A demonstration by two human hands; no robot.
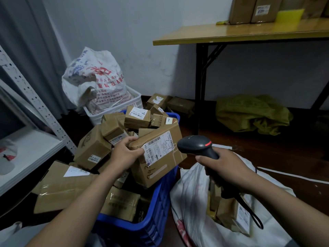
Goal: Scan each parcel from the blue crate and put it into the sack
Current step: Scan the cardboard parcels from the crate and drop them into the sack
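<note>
Dark wooden floor, folding table far right, white shelf left. Left hand pinches a labelled parcel by its corner over the heaped blue crate; right hand is curled round the barcode scanner above the open white sack, near right. Risk: corner grip slips; tilted label misreads.

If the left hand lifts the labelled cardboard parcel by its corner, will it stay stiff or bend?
Probably stiff: the parcel keeps flat faces and square edges. Likely light for its size, since the left hand grips only one corner. Its taped corner may be slightly slippery.
</note>
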